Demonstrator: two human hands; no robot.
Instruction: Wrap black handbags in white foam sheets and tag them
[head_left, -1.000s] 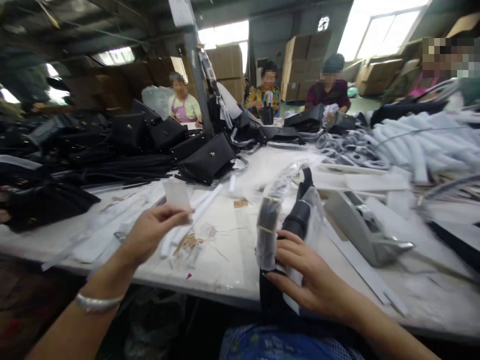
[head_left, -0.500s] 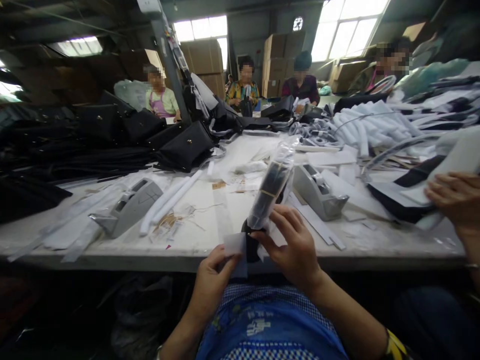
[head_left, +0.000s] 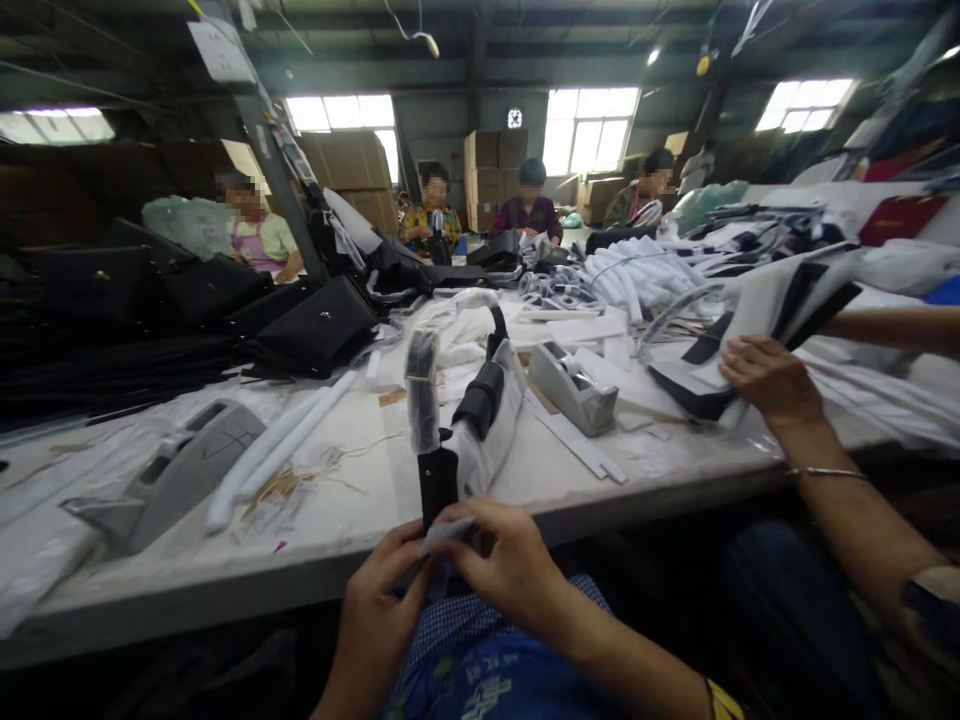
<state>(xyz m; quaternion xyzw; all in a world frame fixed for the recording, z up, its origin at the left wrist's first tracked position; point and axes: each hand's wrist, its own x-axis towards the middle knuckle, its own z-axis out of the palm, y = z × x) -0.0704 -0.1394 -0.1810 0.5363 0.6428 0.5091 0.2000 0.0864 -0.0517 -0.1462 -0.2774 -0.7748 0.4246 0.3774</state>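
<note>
A black bag strap [head_left: 439,480], its upper part bundled in clear plastic [head_left: 424,400], rises from the table's front edge. At its lower end both hands pinch a thin white wrapping sheet [head_left: 448,535]. My left hand [head_left: 382,590] is closed on the sheet and strap end from the left. My right hand [head_left: 510,560] closes on the sheet from the right, its fingertips close to the left ones. Part of the sheet is hidden by the fingers. Just behind the bundle, a padded black strap section [head_left: 480,400] lies along white wrapping [head_left: 491,445].
Grey tape dispensers stand at left [head_left: 187,470] and right [head_left: 574,390]. White foam tubes [head_left: 285,440] lie left of the strap. Black bags [head_left: 315,325] pile up at left. A co-worker's hand [head_left: 776,380] holds bag pieces at right. Other people sit across the table.
My right hand has moved down from the plastic-wrapped bundle to the white sheet beside my left hand. The strap stands more upright. The view has turned right; the co-worker's hand appears farther in.
</note>
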